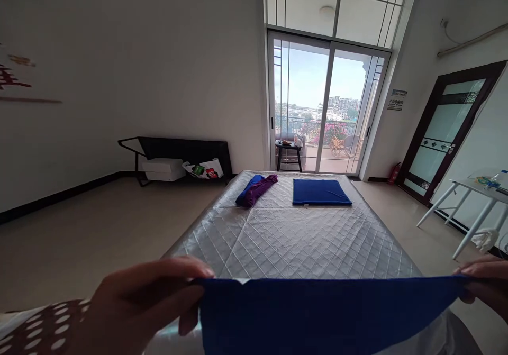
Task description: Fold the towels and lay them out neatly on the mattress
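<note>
A dark blue cloth is stretched between my two hands, its top edge nearly straight across the view. My left hand pinches its left corner between thumb and fingers. At the right edge of the view, my right hand, partly cut off, pinches the other corner. The cloth hangs down past the bottom of the frame, in front of the silver quilted mattress. Toward the mattress's far end lie a flat folded blue cloth and, left of it, a bundle of purple cloth and blue cloth.
A black bench-like frame stands by the left wall with a white box and a printed bag. Beyond the mattress are sliding glass doors. On the right are a white table, a dark-framed door and a fire extinguisher.
</note>
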Available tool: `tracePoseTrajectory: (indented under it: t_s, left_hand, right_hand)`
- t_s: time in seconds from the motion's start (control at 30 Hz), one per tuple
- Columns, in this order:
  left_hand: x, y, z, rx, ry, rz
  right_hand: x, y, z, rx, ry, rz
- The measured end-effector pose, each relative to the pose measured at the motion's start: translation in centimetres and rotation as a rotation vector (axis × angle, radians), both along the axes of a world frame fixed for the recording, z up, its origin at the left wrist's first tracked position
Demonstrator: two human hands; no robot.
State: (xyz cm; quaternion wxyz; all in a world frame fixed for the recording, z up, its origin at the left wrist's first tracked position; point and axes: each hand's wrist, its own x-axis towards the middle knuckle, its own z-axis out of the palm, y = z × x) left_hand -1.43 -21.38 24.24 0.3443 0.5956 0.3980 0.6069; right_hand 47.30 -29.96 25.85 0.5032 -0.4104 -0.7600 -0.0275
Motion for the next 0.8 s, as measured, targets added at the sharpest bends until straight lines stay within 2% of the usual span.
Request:
tracePoseTrajectory:
  t_s: [0.07,0.17,0.27,0.33,0.4,0.5,0.6,0.67,0.7,0.73,0.8]
  left_hand:
    - [1.2,2.2,0.8,-0.095,0.056,-0.044]
    - [3.4,7.2,1.4,-0.230,0.093,-0.137]
    - [5.7,13.8,1.0,-0.310,0.071,-0.240]
    - [7.3,18.6,0.8,-0.344,0.034,-0.287]
    - [9.1,23.5,1.1,-0.317,-0.024,-0.308]
    - [12.0,30.4,2.7,-0.152,-0.102,-0.305]
    - [14.6,36.0,3.8,0.013,-0.110,-0.179]
    - [15.7,38.8,3.0,0.097,-0.038,-0.051]
    - [16.2,39.9,1.9,0.126,0.024,0.004]
    - [16.6,40.8,0.5,0.136,0.109,0.046]
    - [17.2,41.8,-3.6,0.106,0.302,0.078]
  right_hand:
    - [-0.2,1.5,0.1,-0.048,0.057,-0.120]
    - [-0.9,5.4,0.5,-0.233,0.131,-0.265]
    - [-0.8,11.5,1.0,-0.455,0.125,-0.255]
    - [-0.1,16.5,1.5,-0.506,0.137,-0.237]
    - [0.9,21.9,2.1,-0.497,0.173,-0.223]
    - [2.4,29.6,3.6,-0.428,0.290,-0.286]
    - [3.5,35.2,5.0,-0.347,0.340,-0.378]
    - [4.1,37.7,5.0,-0.320,0.320,-0.416]
    - [4.3,38.7,4.3,-0.316,0.304,-0.437]
    - [4.5,39.6,3.2,-0.320,0.287,-0.459]
    - [4.7,40.8,-0.4,-0.346,0.265,-0.500]
